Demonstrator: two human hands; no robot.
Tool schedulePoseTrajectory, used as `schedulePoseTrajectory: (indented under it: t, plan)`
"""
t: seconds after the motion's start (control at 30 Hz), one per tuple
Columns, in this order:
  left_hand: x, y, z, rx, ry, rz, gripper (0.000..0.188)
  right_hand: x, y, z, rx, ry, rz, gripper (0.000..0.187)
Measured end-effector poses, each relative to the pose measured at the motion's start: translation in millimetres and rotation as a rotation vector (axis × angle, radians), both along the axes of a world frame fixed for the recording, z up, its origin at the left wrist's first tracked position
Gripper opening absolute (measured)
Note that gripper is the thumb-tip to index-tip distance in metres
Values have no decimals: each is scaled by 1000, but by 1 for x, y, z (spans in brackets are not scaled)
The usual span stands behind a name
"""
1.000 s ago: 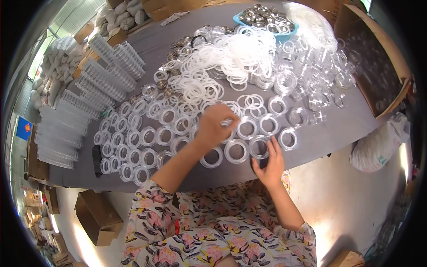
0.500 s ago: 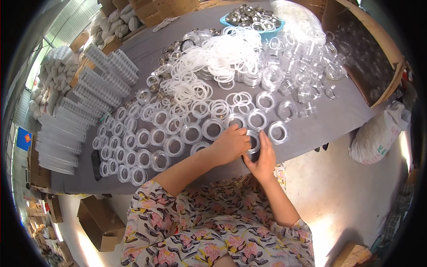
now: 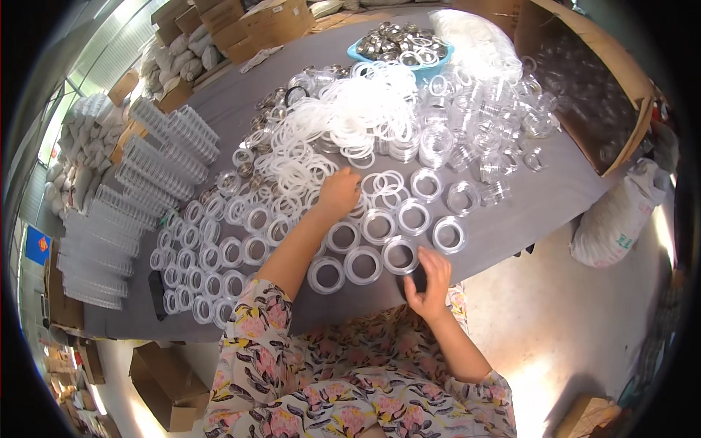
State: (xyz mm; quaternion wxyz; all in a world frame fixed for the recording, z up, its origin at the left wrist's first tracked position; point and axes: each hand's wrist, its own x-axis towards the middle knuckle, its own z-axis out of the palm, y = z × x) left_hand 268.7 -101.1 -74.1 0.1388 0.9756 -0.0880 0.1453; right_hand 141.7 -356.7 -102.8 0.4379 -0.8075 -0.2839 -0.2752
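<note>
My left hand (image 3: pixel 339 196) reaches to the near edge of a heap of white flat rings (image 3: pixel 369 102), its fingers bent together. Whatever they pinch, if anything, is hidden. Thumb and fingers apart, my right hand (image 3: pixel 429 283) rests at the table's front edge, its fingertips close against a clear round plastic piece (image 3: pixel 401 256). Neighbouring clear round pieces (image 3: pixel 363 266) lie in rows across the front of the grey-covered table (image 3: pixel 482 244), open centres up. A few loose white rings (image 3: pixel 383 186) overlap just right of my left hand.
Tall stacks of clear pieces (image 3: pixel 95 255) line the left side. At the back stand a blue basin (image 3: pixel 423 71) of metal rings and a white plastic bag (image 3: pixel 478 40). Clear parts pile up at right, beside a large open carton (image 3: pixel 584 87). A white sack (image 3: pixel 617 219) stands beyond.
My left hand has left the clear piece at the front edge and moved up and left to the white rings. My right hand has shifted slightly down, and the view has tilted.
</note>
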Motion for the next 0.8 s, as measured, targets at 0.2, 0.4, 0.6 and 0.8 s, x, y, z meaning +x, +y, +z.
schedulePoseTrajectory:
  t: [0.2,0.4,0.6,0.8]
  plan:
    - [8,5,14,-110,292,-5,18,18,-36,3,-12,123,-399,52]
    - [3,8,28,-138,419,-11,16,64,-59,15,-29,181,-340,43]
    - [-1,22,24,-548,247,75,17,103,-71,20,-220,392,-329,32]
    - [-11,25,18,-1062,214,236,18,115,-82,35,-282,410,-226,19]
